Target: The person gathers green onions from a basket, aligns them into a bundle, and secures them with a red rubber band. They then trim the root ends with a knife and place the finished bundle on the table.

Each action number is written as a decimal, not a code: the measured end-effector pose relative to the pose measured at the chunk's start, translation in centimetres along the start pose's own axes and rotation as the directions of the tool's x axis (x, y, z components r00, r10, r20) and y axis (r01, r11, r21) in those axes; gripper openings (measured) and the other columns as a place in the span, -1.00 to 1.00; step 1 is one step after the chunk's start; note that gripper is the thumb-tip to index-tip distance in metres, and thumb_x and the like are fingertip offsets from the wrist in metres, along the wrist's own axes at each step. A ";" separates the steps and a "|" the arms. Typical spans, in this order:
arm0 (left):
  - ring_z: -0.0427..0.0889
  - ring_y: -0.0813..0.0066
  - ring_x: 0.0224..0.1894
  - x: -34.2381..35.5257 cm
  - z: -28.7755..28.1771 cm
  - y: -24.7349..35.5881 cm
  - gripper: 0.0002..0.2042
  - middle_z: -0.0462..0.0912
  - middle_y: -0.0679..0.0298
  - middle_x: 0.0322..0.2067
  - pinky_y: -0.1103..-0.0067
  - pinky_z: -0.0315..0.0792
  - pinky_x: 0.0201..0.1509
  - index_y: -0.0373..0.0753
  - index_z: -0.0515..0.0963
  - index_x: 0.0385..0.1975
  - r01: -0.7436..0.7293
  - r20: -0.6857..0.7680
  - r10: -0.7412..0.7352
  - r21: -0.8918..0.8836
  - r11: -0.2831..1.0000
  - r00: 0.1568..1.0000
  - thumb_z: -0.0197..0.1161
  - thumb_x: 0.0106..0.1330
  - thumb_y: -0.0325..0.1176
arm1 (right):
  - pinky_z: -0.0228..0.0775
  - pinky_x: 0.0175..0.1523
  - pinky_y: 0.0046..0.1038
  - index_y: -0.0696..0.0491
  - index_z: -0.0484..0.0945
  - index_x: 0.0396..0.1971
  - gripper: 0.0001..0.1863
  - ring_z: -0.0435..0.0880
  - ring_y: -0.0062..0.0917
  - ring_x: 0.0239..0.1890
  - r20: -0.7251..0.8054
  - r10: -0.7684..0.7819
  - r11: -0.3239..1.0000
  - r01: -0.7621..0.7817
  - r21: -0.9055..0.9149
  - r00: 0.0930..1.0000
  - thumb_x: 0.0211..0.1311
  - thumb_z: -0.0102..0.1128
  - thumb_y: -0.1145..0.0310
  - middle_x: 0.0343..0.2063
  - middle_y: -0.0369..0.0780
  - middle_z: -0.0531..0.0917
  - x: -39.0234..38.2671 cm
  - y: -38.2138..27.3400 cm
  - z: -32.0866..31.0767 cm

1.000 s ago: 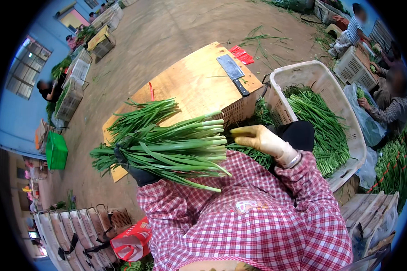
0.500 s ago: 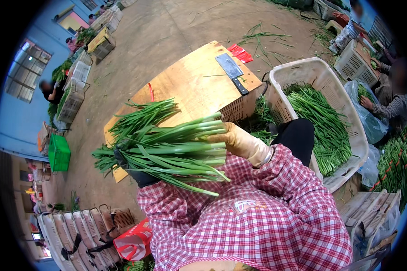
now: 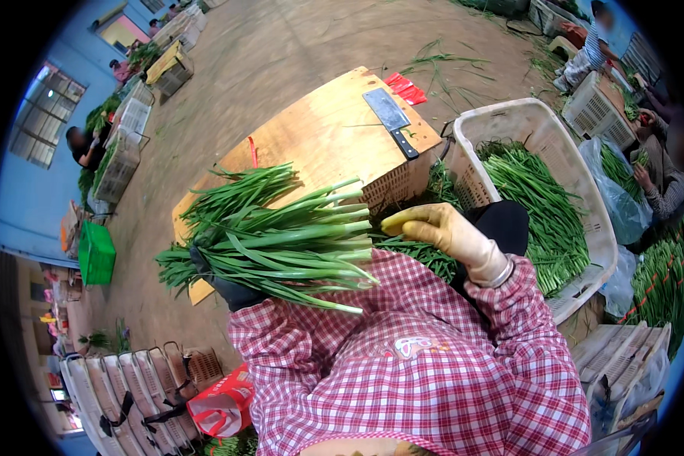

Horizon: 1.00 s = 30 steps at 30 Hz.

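Note:
My left hand [image 3: 216,273], in a dark glove, grips a bunch of green garlic chives [image 3: 281,254], pale stem ends pointing right. Leaves hide most of its fingers. My right hand [image 3: 437,232], in a yellowish rubber glove, is apart from the stem ends, fingers slightly curved and apart, holding nothing. Beyond the bunch, more chives [image 3: 247,186] lie on a wooden board [image 3: 304,129], which also bears a cleaver [image 3: 387,114] and a red strip [image 3: 253,152]. At the board's right, a white crate [image 3: 593,213] holds loose chives.
Co-workers sit at crates on the left [image 3: 83,148] and right [image 3: 661,178]. A green crate [image 3: 97,254] stands left, stacked crates [image 3: 121,395] and a red bag [image 3: 220,403] lower left. Tied bundles [image 3: 657,273] and plastic bags lie right. Red strips [image 3: 405,89] lie past the board.
My right hand moved left onto the stem ends, then drew back to the right, away from them. The bunch in my left hand shifted slightly up and left.

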<state>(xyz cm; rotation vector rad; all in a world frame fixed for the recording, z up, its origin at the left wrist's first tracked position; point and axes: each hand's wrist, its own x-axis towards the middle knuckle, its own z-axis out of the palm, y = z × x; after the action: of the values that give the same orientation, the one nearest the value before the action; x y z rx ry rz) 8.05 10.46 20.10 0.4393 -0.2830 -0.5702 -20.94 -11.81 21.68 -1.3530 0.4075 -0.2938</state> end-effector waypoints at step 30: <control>0.57 0.42 0.00 0.7 0.7 -0.3 -0.75 0.65 0.33 -0.10 0.40 0.46 0.18 -0.12 0.62 -0.14 -0.019 0.024 0.019 0.009 1.000 1.000 0.10 0.45 -0.13 | 0.50 -0.17 -0.37 0.00 0.68 -0.17 -0.73 0.67 -0.44 -0.27 0.407 -0.740 0.191 0.747 -0.637 0.536 0.07 0.30 0.40 -0.18 -0.24 0.70 1.4 -1.2 3.9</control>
<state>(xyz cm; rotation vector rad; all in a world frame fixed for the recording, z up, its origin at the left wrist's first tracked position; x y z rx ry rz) 8.20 9.62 20.64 0.4388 -0.3128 -0.5563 -17.94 -9.21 23.38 -2.3857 -0.2759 -1.0444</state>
